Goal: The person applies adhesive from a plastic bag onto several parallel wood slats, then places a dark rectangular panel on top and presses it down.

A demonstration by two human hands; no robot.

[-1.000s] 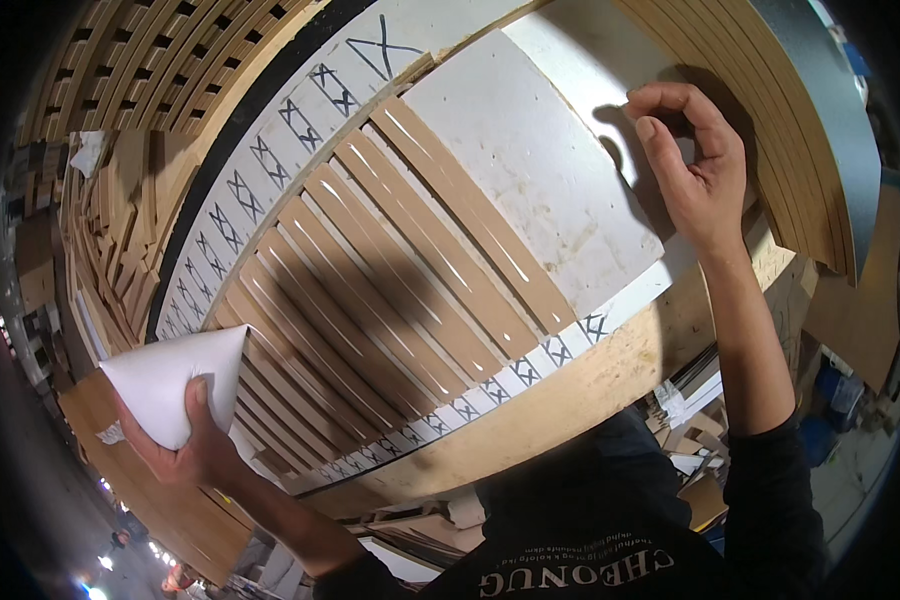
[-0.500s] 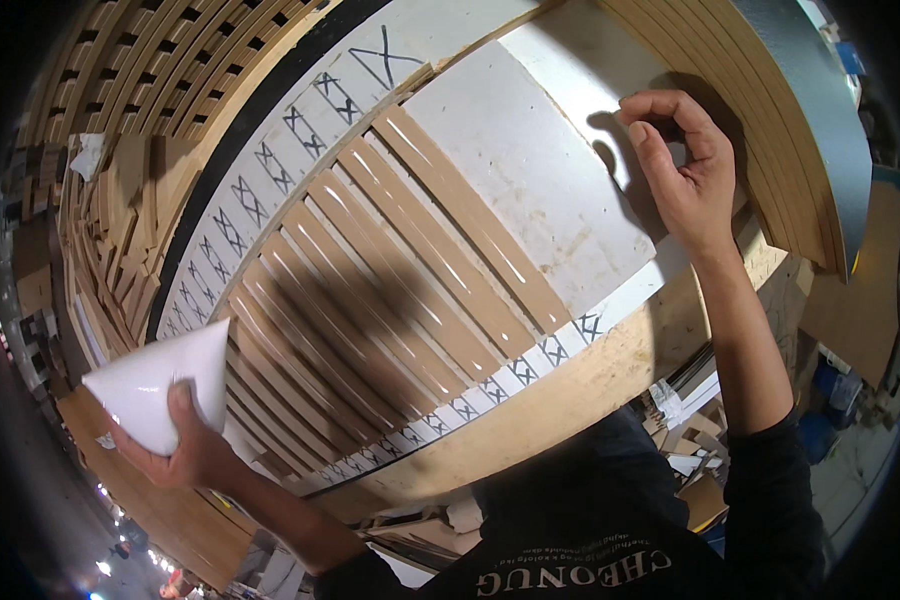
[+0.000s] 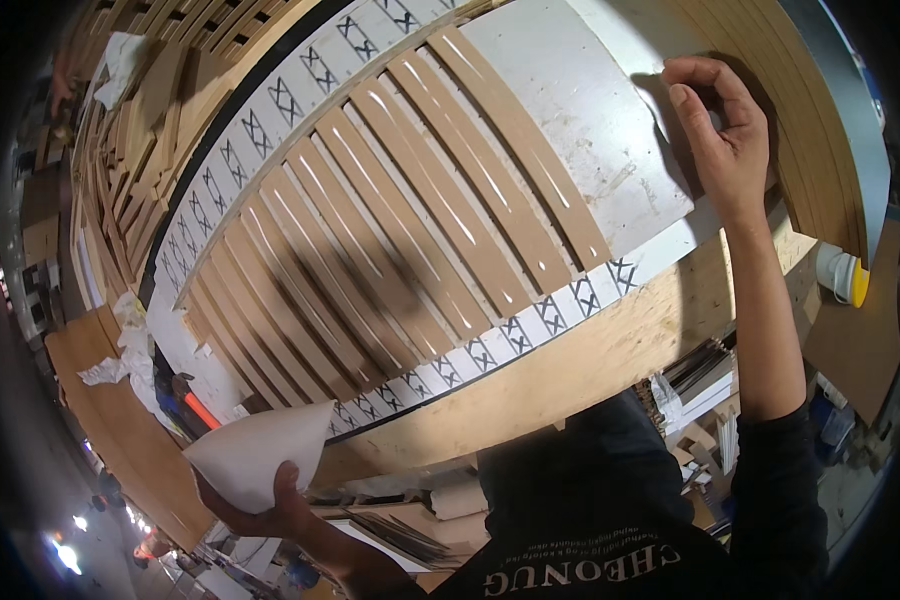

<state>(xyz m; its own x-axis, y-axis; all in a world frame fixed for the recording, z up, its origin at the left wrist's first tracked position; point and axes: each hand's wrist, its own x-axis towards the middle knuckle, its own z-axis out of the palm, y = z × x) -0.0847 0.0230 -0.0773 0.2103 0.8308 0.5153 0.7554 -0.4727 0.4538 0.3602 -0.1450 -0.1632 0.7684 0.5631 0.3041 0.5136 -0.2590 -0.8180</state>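
Note:
My left hand (image 3: 265, 510) grips a white folded sheet (image 3: 255, 450) low at the left, off the near edge of the bench. My right hand (image 3: 720, 130) is raised at the upper right, fingers pinched together against a grey-white panel (image 3: 580, 130); whether anything is between the fingers I cannot tell. Between the hands, several brown wooden strips (image 3: 390, 240) lie side by side across the panel. White bands with drawn cross marks (image 3: 530, 325) run along both ends of the strips.
A plywood bench edge (image 3: 590, 370) runs below the strips. Curved stacked wood sheets (image 3: 780, 110) rise at the right. A white and yellow bottle (image 3: 845, 275) stands at the far right. Crumpled white paper (image 3: 120, 355) and wood offcuts (image 3: 130, 150) lie at the left.
My left hand with the white sheet has dropped lower and come toward me, away from the strips. My right hand has stayed at the panel's upper right.

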